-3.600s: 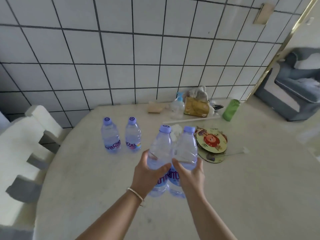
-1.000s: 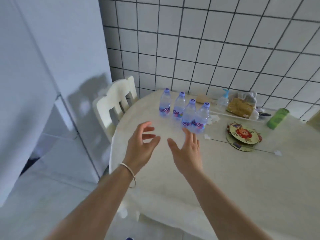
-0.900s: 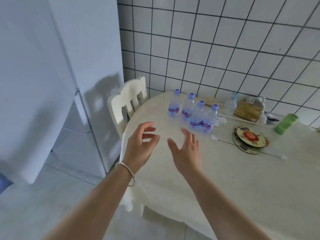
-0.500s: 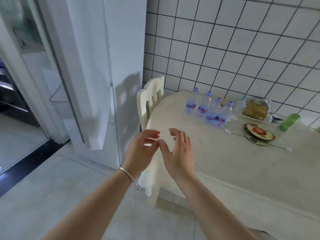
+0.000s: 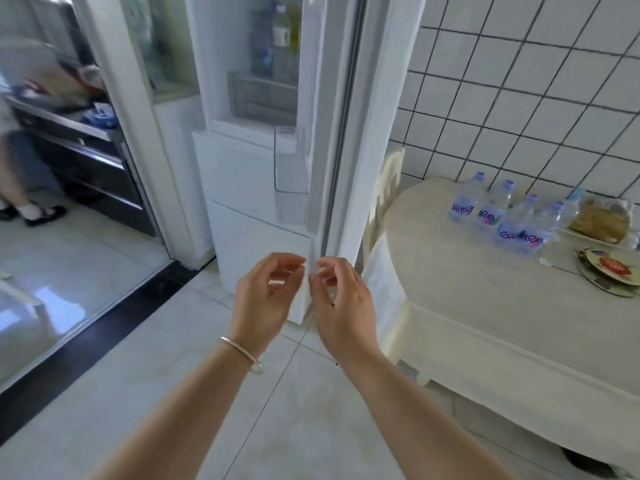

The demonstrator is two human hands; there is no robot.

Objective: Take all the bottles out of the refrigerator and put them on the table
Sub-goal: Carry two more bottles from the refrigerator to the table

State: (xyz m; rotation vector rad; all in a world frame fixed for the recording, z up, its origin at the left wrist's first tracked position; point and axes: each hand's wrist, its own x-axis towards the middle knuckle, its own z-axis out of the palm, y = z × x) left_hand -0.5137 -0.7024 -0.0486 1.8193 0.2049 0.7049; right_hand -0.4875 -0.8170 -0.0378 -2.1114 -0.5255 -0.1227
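Observation:
The white refrigerator (image 5: 242,188) stands ahead with its door (image 5: 322,133) open edge-on toward me. Bottles (image 5: 277,39) show blurred on a door shelf near the top. Several clear water bottles (image 5: 502,216) with purple caps stand together on the cream table (image 5: 485,289) at the right. My left hand (image 5: 265,299) and my right hand (image 5: 341,299) hover side by side in front of the refrigerator's lower part. Both hold nothing, with loosely curled fingers.
A cream chair (image 5: 384,188) sits between the refrigerator and the table. Plates (image 5: 609,271), a food bag (image 5: 602,220) and a spray bottle (image 5: 573,206) lie on the table's far side. A glass door frame (image 5: 138,133) at left leads to a kitchen, where a person's legs (image 5: 20,188) show.
I have turned left from the table toward the refrigerator. Both bottles I carried now stand on the table. My empty hands have drawn together and now hover before the refrigerator.

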